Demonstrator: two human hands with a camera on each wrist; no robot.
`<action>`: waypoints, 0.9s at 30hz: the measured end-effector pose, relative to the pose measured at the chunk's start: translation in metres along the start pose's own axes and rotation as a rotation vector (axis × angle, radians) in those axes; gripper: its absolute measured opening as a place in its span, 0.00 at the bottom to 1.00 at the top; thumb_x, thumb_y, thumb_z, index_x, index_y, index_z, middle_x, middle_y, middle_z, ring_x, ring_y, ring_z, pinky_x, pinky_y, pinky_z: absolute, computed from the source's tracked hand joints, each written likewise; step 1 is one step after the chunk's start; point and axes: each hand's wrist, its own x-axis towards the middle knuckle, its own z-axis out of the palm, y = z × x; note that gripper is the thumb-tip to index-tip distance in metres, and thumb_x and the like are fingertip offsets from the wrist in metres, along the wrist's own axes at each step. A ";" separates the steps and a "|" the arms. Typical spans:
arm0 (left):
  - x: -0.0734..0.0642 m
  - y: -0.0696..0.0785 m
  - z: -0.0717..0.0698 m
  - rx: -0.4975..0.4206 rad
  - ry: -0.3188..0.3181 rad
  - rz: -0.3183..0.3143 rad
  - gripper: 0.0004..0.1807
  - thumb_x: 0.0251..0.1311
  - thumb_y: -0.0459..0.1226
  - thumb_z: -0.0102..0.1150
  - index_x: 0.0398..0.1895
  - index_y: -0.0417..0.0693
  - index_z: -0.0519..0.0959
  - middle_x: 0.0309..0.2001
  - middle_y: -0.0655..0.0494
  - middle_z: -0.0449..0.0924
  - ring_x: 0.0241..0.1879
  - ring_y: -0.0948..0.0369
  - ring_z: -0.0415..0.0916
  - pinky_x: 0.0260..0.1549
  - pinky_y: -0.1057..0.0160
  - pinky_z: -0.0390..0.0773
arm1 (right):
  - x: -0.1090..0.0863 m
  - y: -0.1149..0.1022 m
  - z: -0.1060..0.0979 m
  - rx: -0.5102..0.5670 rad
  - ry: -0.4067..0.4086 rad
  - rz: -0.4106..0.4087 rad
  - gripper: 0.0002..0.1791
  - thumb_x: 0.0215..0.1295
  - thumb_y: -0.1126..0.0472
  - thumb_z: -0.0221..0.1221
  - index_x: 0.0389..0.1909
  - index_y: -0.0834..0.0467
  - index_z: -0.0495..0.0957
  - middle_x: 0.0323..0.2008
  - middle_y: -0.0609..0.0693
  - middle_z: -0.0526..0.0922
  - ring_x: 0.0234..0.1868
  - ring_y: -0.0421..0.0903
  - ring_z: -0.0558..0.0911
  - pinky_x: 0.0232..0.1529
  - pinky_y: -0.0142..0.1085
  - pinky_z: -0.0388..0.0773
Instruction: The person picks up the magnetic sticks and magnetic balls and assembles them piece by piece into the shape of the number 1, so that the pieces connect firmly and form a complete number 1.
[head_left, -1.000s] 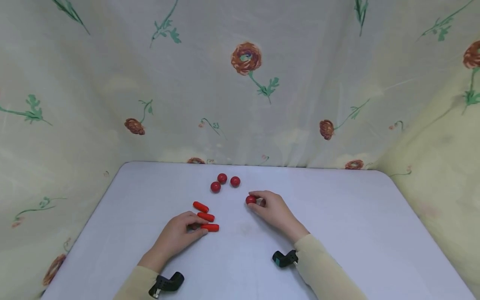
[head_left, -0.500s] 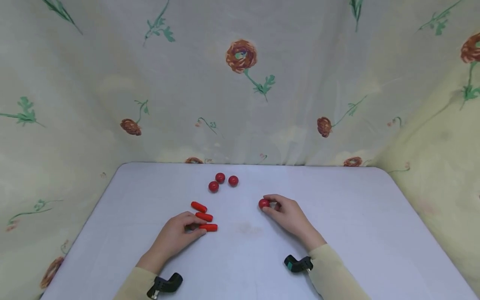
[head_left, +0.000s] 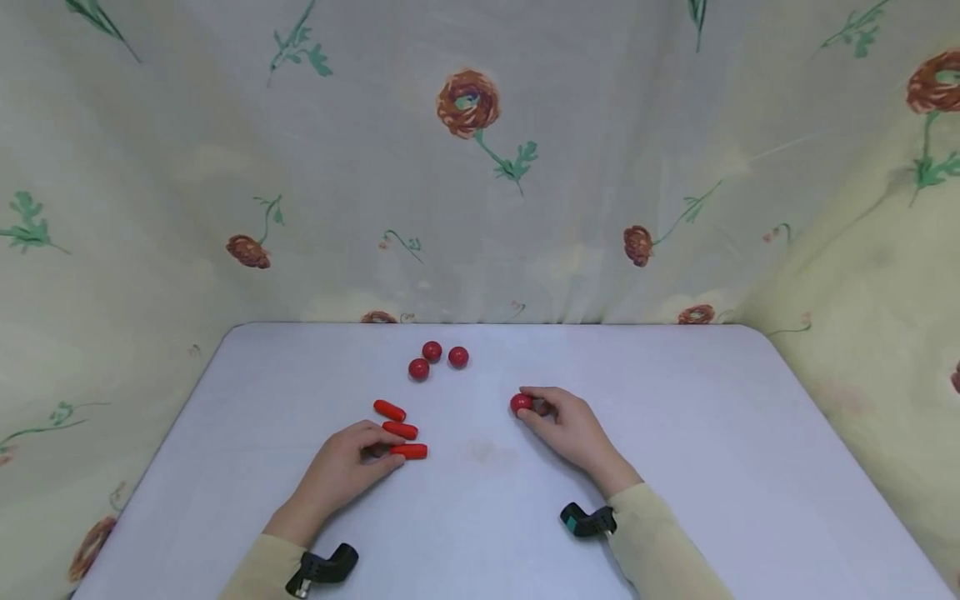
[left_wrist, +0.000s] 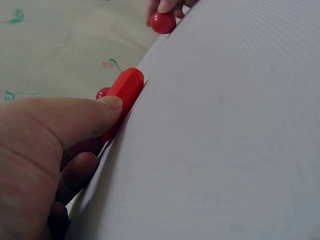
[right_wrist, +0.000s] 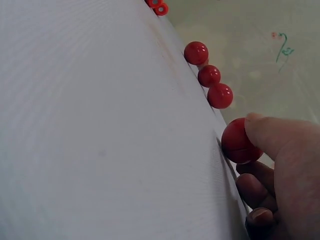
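Observation:
Near the middle of the white table, my left hand [head_left: 337,471] pinches the nearest of three short red cylinders [head_left: 413,451] between thumb and fingers. In the left wrist view this faceted red cylinder [left_wrist: 129,85] lies under the thumb, low over the cloth. The other two, a middle red cylinder [head_left: 401,431] and a far red cylinder [head_left: 390,410], lie just behind it. To the right, my right hand [head_left: 570,429] holds a glossy red ball [head_left: 521,404] between thumb and fingers. The right wrist view shows this ball [right_wrist: 240,142] right at the table surface, its far side covered by the hand.
Three more red balls [head_left: 431,352] sit grouped toward the table's back edge, left of the right hand. A flowered curtain [head_left: 337,167] hangs behind and beside the white table [head_left: 480,533]. Each wrist carries a small black camera [head_left: 588,521].
My right hand has shifted right with its red ball, away from the three grouped balls, then stayed put. My left hand keeps its place on the cylinder. The head view has tilted slightly.

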 end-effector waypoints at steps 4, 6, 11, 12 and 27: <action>-0.002 0.001 -0.001 -0.011 -0.010 0.001 0.14 0.50 0.47 0.76 0.41 0.66 0.86 0.39 0.71 0.78 0.37 0.65 0.73 0.39 0.61 0.77 | 0.000 0.000 0.000 -0.026 -0.002 0.000 0.22 0.66 0.48 0.64 0.59 0.50 0.80 0.42 0.42 0.83 0.39 0.41 0.77 0.43 0.40 0.75; -0.002 0.002 -0.001 -0.004 -0.014 0.002 0.14 0.50 0.46 0.76 0.41 0.65 0.85 0.38 0.71 0.78 0.36 0.65 0.72 0.39 0.61 0.77 | 0.001 -0.001 0.000 -0.037 -0.004 0.004 0.22 0.67 0.49 0.63 0.60 0.50 0.79 0.42 0.42 0.82 0.38 0.41 0.77 0.42 0.40 0.75; -0.002 0.007 -0.002 0.040 -0.023 0.032 0.14 0.52 0.45 0.75 0.43 0.62 0.85 0.40 0.71 0.79 0.38 0.66 0.73 0.41 0.60 0.77 | 0.001 -0.002 -0.001 -0.049 -0.007 -0.004 0.22 0.67 0.50 0.64 0.60 0.52 0.79 0.39 0.43 0.83 0.37 0.42 0.77 0.42 0.40 0.75; -0.002 0.008 -0.002 0.047 -0.028 0.045 0.15 0.52 0.45 0.75 0.44 0.61 0.86 0.40 0.71 0.80 0.39 0.66 0.74 0.42 0.60 0.77 | 0.001 -0.002 -0.001 -0.050 -0.007 -0.009 0.22 0.67 0.50 0.64 0.60 0.52 0.80 0.39 0.43 0.83 0.37 0.42 0.77 0.42 0.41 0.75; 0.000 0.057 0.038 -0.137 0.031 0.042 0.14 0.54 0.48 0.73 0.44 0.62 0.86 0.33 0.71 0.77 0.32 0.66 0.74 0.32 0.64 0.77 | 0.003 0.004 0.000 -0.047 -0.030 0.004 0.21 0.67 0.50 0.63 0.59 0.49 0.79 0.41 0.43 0.82 0.38 0.43 0.76 0.43 0.40 0.74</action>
